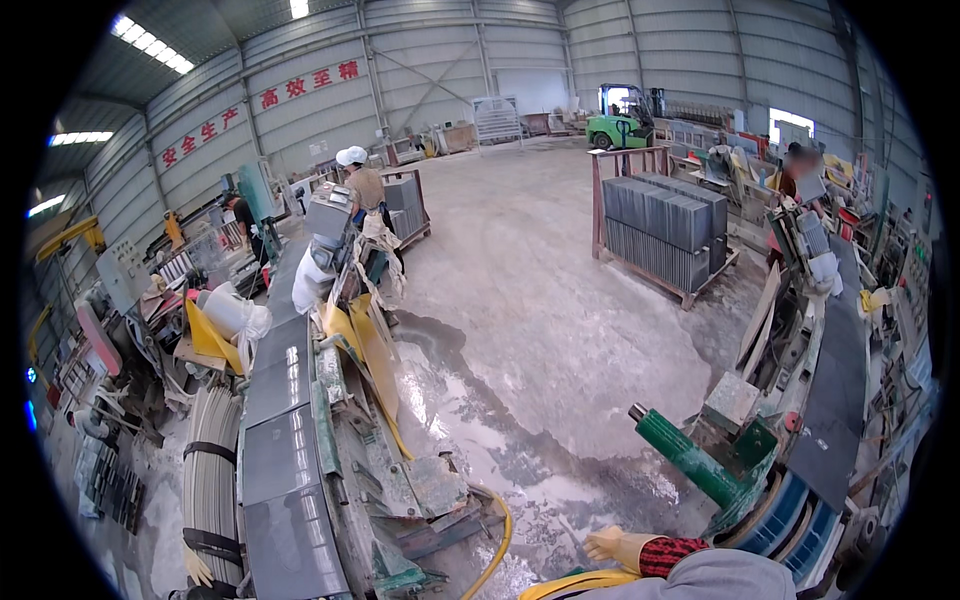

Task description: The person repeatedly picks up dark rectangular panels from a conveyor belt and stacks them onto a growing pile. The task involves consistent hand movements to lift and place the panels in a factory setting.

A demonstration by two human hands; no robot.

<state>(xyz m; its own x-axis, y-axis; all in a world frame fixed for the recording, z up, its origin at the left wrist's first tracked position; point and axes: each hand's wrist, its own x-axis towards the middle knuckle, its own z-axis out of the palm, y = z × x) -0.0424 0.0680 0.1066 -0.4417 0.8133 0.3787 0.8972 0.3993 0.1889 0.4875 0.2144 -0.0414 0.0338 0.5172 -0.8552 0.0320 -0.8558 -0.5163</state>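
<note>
My right hand, in a pale yellow glove, reaches leftward from a grey sleeve with a red-and-black checked cuff. Its fingers look loosely stretched, with nothing seen in them. Yellow material lies just beneath, cut by the lower edge. The green metal cylinder of a machine is above and right of this hand. A similar yellow glove shows at the lower left, beside a strapped bundle of slats. Whether my left hand is in it, I cannot tell. Grey slabs lie in line on the conveyor beside the bundle.
Another conveyor with dark slabs curves along the right. A yellow hose crosses the wet floor. Stacked slabs stand on a pallet farther off. One person works by the left line; a green forklift is at the back.
</note>
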